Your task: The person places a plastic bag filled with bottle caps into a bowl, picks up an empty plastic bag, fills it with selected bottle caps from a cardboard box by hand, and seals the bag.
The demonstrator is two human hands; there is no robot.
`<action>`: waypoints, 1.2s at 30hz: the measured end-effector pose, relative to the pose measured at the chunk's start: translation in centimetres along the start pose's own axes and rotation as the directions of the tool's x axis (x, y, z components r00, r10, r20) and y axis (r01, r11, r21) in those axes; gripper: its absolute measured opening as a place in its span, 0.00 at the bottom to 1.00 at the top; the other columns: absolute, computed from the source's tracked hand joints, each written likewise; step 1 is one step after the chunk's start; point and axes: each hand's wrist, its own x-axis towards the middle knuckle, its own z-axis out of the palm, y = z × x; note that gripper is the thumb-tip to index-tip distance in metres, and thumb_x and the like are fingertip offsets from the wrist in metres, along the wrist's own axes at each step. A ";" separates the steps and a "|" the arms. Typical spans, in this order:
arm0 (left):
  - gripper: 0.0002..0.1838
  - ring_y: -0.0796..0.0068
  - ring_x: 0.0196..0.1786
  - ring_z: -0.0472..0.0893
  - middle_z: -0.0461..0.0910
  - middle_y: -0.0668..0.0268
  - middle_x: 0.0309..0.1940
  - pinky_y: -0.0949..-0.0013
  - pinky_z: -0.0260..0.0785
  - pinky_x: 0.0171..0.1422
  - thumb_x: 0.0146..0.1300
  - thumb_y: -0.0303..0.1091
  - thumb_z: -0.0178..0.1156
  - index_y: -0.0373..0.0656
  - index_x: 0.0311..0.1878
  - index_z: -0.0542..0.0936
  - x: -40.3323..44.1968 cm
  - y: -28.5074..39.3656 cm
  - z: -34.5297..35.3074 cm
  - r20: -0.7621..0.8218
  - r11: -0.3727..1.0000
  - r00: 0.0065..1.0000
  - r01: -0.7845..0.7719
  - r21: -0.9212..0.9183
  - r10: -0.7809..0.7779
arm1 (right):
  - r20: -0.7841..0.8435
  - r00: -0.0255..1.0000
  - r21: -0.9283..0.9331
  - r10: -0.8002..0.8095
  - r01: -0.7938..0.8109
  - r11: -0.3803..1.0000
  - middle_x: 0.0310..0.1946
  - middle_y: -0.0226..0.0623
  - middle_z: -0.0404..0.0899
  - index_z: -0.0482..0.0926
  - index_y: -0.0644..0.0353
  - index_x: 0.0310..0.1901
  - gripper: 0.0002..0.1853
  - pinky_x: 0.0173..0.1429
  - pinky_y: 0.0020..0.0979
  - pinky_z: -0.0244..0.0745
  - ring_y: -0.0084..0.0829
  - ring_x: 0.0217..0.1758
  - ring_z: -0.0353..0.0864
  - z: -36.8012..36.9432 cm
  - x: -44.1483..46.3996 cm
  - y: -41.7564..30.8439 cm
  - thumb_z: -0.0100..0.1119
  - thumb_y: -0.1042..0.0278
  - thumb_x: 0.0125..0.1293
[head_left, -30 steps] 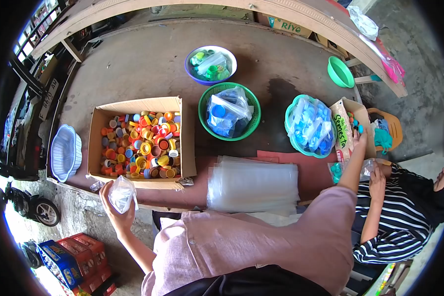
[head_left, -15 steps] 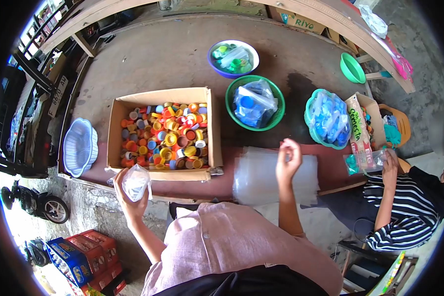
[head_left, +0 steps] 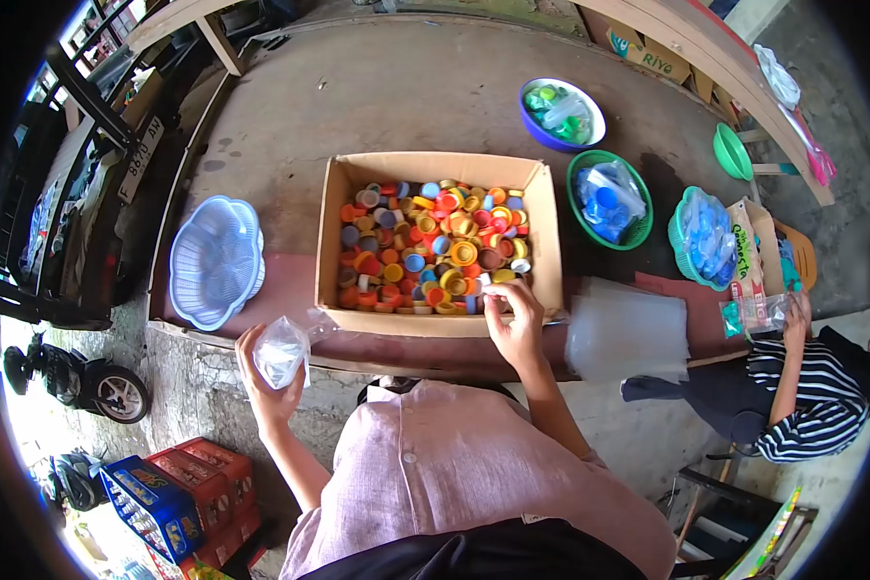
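My left hand point(head_left: 269, 372) is closed around a clear plastic bag point(head_left: 282, 350), held with its mouth spread in front of the table's near edge. At the near side of a cardboard box point(head_left: 435, 327), my right hand point(head_left: 515, 324) reaches over the rim. Its thumb and forefinger pinch at a small white bottle cap point(head_left: 485, 279). Many loose bottle caps point(head_left: 440, 246) in orange, yellow, red and blue fill the box. Just right of it lies a stack of clear plastic bags point(head_left: 628, 329).
Left of the box stands a pale blue plastic basket point(head_left: 217, 263). A purple-rimmed bowl point(head_left: 563, 114), a green basket point(head_left: 611, 199) and a turquoise basket point(head_left: 703, 238) hold bagged caps. A co-worker in a striped sleeve point(head_left: 817, 411) holds a bag at the right.
My right hand has moved left, from above the stacked bags to the caps in the box. My left hand still holds its bag. The view has shifted left.
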 end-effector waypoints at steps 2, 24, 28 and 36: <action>0.35 0.52 0.55 0.68 0.68 0.53 0.51 0.55 0.59 0.60 0.40 0.35 0.65 0.40 0.56 0.66 1.1 -0.8 -0.9 0.014 1.000 1.000 -0.015 -0.011 0.015 | -0.040 0.999 -0.040 0.019 -0.020 0.999 0.29 0.41 0.76 0.76 0.64 0.34 0.06 0.38 0.30 0.72 0.37 0.31 0.77 1.3 0.4 -0.1 0.55 0.82 0.54; 0.40 0.50 0.52 0.69 0.69 0.52 0.49 0.54 0.63 0.57 0.34 0.40 0.66 0.38 0.55 0.65 7.3 -4.8 2.6 0.199 0.959 0.967 -0.106 -0.263 0.161 | -0.060 0.806 -0.606 0.589 -0.498 0.620 0.47 0.55 0.72 0.66 0.65 0.54 0.26 0.57 0.42 0.66 0.52 0.54 0.70 0.8 3.1 8.1 0.61 0.72 0.53; 0.40 0.50 0.52 0.69 0.69 0.51 0.48 0.54 0.63 0.57 0.34 0.40 0.66 0.38 0.55 0.66 8.3 -4.9 2.8 0.231 0.959 0.951 -0.147 -0.242 0.204 | -0.121 0.817 -0.514 0.564 -0.538 0.668 0.44 0.53 0.74 0.66 0.66 0.52 0.25 0.55 0.41 0.68 0.51 0.50 0.73 0.8 3.7 6.3 0.60 0.77 0.51; 0.39 0.50 0.52 0.70 0.69 0.51 0.49 0.54 0.64 0.57 0.33 0.39 0.66 0.38 0.54 0.66 8.5 -4.7 3.0 0.231 0.945 0.940 -0.187 -0.269 0.252 | -0.287 0.905 -0.200 0.314 -0.377 0.905 0.36 0.41 0.78 0.76 0.64 0.44 0.11 0.36 0.29 0.74 0.32 0.37 0.79 2.2 3.8 6.3 0.53 0.77 0.58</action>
